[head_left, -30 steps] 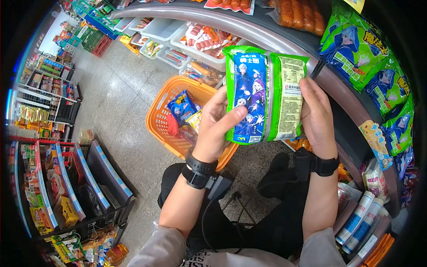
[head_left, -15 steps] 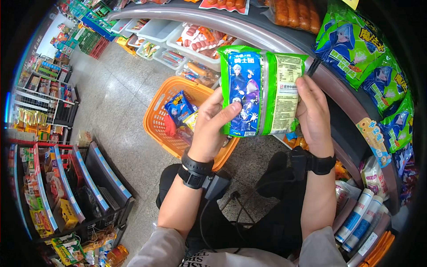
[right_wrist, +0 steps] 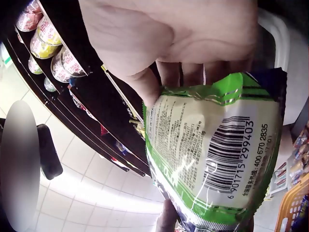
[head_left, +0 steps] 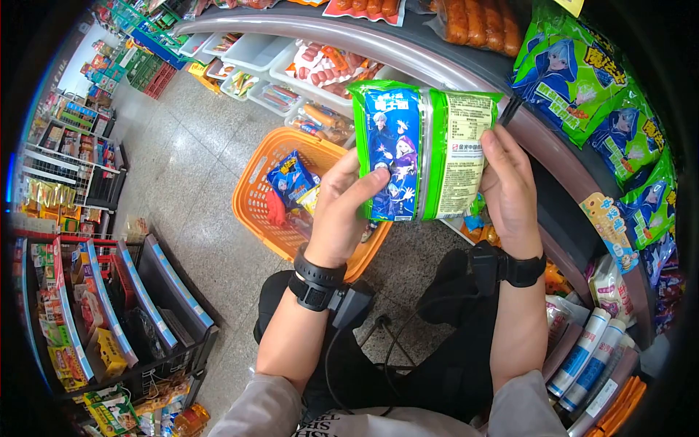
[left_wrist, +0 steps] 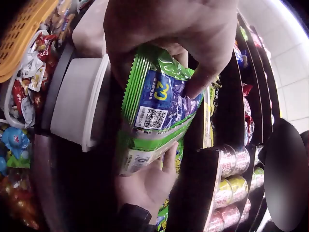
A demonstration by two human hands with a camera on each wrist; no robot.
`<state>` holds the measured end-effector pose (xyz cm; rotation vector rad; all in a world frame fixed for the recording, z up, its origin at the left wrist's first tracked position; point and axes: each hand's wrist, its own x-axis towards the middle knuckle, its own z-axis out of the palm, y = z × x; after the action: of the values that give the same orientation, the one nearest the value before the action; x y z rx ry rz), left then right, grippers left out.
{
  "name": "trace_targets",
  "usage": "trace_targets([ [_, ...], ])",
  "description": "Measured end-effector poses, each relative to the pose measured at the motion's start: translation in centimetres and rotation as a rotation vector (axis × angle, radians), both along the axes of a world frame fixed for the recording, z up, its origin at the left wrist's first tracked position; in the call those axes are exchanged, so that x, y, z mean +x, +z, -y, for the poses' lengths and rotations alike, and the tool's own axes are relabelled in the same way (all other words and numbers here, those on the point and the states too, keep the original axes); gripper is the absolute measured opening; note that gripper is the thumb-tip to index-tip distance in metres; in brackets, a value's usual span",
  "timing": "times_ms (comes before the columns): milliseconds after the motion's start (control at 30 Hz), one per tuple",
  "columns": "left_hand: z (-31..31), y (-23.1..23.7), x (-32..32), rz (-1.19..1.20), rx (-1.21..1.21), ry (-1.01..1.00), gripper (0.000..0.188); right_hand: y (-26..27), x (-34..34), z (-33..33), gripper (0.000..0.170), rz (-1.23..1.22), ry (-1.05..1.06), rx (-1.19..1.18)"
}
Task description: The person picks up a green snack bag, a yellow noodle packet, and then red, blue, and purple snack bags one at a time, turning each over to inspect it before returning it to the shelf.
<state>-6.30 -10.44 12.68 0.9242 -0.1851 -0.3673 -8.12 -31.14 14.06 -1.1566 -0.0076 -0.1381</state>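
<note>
Both hands hold a green and blue snack packet (head_left: 402,153) up in front of the body, its printed back turned to the face. My left hand (head_left: 339,207) grips its left side, thumb across the blue panel with cartoon figures and fingers behind. On the other side my right hand (head_left: 510,193) pinches the right edge, thumb on the text panel. The left wrist view shows a QR code on the packet (left_wrist: 159,108). A barcode faces the right wrist camera on the same packet (right_wrist: 207,150). The fingers behind it are partly hidden.
An orange basket (head_left: 246,191) holding a blue packet (head_left: 291,179) stands on the floor (head_left: 193,178) below the left hand. Similar green packets (head_left: 564,76) lie on the curved shelf at right, sausages (head_left: 477,25) at its top. Clear tubs line the back; a low rack (head_left: 171,291) stands left.
The packet has shifted slightly left in the head view, with both hands still holding it. The basket and shelves slide slightly left too, as the head view shifts.
</note>
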Motion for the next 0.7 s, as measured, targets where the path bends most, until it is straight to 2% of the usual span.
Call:
trace_targets([
  [467,-0.2,-0.3,0.0,0.024,0.022,-0.018,0.037,0.1,-0.2,0.3,0.032,0.017,0.011,0.024],
  [533,0.5,-0.5,0.0,0.184,0.194,0.149,0.044,-0.2,-0.1,0.7,0.03,-0.018,-0.004,-0.067],
  [567,1.8,-0.4,0.0,0.409,0.328,0.401,0.051,-0.3,0.0,0.5,0.03,-0.015,-0.005,-0.068],
  [633,0.9,-1.9,0.4,0.562,0.813,0.592,0.06,-0.3,0.1,-0.4,0.028,0.073,-0.114,-0.163],
  [667,0.5,-2.2,0.5,0.561,0.814,0.592,0.06,-0.3,0.1,-0.8,0.028,0.073,-0.114,-0.162],
  [700,0.0,-2.3,0.6,0.591,0.851,0.381,0.063,-0.4,0.0,-1.2,0.027,0.091,-0.101,-0.19],
])
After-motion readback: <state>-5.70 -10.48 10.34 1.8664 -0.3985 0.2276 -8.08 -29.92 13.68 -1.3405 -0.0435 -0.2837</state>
